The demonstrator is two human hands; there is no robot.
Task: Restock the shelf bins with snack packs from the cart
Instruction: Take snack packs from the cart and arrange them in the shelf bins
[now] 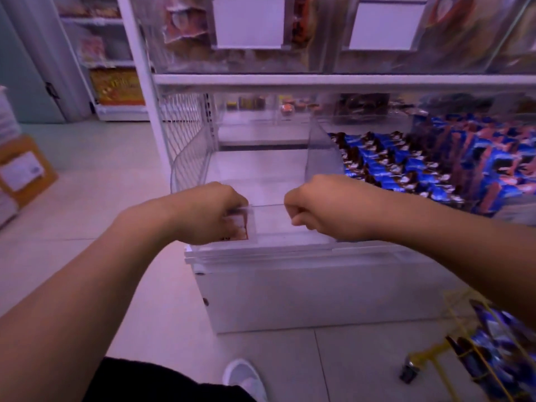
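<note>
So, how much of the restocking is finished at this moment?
Partly done. The right bin is already full of blue snack packs. The left bin, beyond the clear divider, holds none. In hand: both hands, left and right, grip that bin's clear front panel. Left to do: packs remain in the yellow cart.

The bin's (269, 169) bare floor lies open from above, back to its rear edge. A wire side panel (190, 146) walls its left edge, a clear divider (323, 152) its right, with blue snack packs (406, 166) packed beyond. Both hands (208, 213) (319, 207) crowd its clear front wall (269, 224).
</note>
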